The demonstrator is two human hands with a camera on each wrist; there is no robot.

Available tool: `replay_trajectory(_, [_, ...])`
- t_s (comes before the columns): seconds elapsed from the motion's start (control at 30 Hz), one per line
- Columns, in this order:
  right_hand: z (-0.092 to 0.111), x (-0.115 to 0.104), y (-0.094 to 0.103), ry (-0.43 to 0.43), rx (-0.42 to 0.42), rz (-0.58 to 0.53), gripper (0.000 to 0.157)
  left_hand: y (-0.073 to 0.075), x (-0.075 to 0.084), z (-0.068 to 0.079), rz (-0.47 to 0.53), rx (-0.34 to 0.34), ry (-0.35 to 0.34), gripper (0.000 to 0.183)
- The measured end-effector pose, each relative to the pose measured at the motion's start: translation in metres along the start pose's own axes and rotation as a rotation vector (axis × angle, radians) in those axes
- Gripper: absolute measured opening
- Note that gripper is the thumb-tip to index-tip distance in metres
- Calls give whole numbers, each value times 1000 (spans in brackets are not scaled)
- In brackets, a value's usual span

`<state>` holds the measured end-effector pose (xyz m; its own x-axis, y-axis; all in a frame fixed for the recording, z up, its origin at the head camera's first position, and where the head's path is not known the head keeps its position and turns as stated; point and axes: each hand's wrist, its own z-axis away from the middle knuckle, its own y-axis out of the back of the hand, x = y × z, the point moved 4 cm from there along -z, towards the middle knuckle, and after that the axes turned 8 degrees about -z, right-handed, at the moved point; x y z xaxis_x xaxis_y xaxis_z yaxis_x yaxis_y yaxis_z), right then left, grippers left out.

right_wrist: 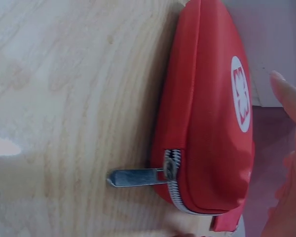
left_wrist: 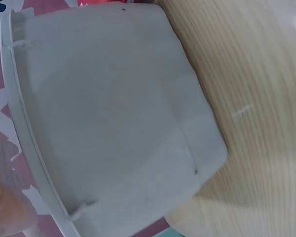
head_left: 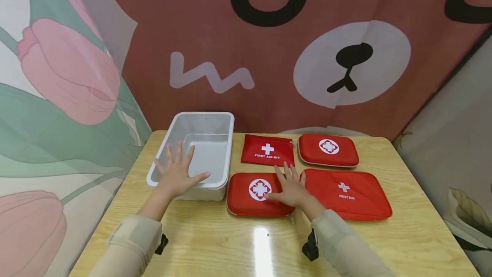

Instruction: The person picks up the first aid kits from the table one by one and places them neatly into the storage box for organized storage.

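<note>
My left hand [head_left: 177, 175], fingers spread, hovers above the near rim of a grey plastic bin [head_left: 207, 149]. The bin's outer wall [left_wrist: 103, 113] fills much of the left wrist view. With fingers apart, my right hand [head_left: 290, 189] is over the right part of a red hard first aid case [head_left: 242, 191] with a white round emblem. In the right wrist view that case [right_wrist: 212, 108] shows its metal zipper pull [right_wrist: 135, 177], and the right hand [right_wrist: 291, 192] appears at the right edge, apart from it. Neither hand holds anything.
Behind the near case lies a flat red first aid pouch [head_left: 265, 159]. A smaller red case [head_left: 328, 151] sits at the back right, and a larger red first aid bag [head_left: 349, 204] lies right of my right hand. The wooden table [head_left: 215, 243] meets a printed curtain [head_left: 215, 110] behind.
</note>
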<state>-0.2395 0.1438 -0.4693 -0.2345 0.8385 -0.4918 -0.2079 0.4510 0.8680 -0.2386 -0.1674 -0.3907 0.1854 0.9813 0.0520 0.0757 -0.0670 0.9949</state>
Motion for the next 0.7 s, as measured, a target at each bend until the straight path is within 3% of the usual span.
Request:
replay_trajectory(0.37, [3,6,-11,-52,-24,-146,99,-6,-18,7,-5,-19,14,95])
replay_trajectory(0.7, [8,11,-18,-108,-3,-193,97,-8,-30,15,28,-49,21,95])
